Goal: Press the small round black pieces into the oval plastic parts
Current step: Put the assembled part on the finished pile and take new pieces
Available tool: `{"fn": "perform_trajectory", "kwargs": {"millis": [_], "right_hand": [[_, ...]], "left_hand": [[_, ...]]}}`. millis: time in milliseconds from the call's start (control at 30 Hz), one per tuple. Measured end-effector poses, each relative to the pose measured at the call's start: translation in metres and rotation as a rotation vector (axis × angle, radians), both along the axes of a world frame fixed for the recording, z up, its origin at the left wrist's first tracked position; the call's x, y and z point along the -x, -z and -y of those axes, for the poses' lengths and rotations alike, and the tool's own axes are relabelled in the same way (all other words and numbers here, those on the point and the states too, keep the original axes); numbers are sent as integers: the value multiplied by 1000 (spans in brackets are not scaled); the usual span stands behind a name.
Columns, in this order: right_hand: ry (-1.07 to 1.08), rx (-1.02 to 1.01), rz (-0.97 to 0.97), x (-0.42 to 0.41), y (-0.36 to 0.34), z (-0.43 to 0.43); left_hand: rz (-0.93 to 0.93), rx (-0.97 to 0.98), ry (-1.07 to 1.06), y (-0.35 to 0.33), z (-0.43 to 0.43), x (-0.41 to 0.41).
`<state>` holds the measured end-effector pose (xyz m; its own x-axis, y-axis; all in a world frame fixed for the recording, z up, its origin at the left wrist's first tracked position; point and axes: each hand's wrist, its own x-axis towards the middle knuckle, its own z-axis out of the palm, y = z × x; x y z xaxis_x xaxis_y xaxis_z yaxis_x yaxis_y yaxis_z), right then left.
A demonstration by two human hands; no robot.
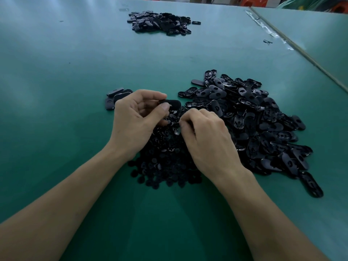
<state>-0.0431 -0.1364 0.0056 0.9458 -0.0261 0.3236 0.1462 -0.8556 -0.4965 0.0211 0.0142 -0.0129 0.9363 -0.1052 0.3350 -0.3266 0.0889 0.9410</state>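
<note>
Green tbl (75, 76): L hand (135, 117) pinches oval part (172, 104).

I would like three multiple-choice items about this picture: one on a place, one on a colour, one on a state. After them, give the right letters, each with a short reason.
1. Where does the largest heap of black oval plastic parts lie?
A. to the right of the right hand
B. inside a box
C. on a shelf

2. Which colour has the table top?
A. red
B. green
C. white

3. What does the left hand do?
A. lies flat on the table
B. holds one black oval plastic part
C. holds a pen

Answers:
1 A: the heap spreads out on the table beyond the right hand's outer side.
2 B: the surface is green wherever it shows.
3 B: thumb and fingers pinch the part above the small round black pieces.
</note>
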Motion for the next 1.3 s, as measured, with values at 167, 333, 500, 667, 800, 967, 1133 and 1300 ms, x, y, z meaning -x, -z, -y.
{"fn": "perform_trajectory", "kwargs": {"millis": [167, 333, 500, 667, 800, 967, 1133, 1300], "right_hand": [[-15, -177, 70, -1, -3, 0], [30, -288, 135, -1, -2, 2], [41, -280, 165, -3, -1, 3], [24, -368, 134, -3, 1, 4], [21, -388, 141, -3, 0, 3], [27, -380, 171, -3, -1, 4], [-2, -381, 223, -3, -1, 4], [16, -448, 221, -5, 0, 4]], "left_hand": [[-12, 4, 22, 1, 0, 1], [-10, 0, 34, 1, -1, 0], [-20, -5, 44, 1, -1, 0], [-40, 9, 38, 0, -1, 1], [-45, -4, 39, 0, -1, 1], [-35, -24, 37, 0, -1, 1], [-11, -62, 51, -1, -1, 3], [16, -111, 72, -3, 1, 6]]}}
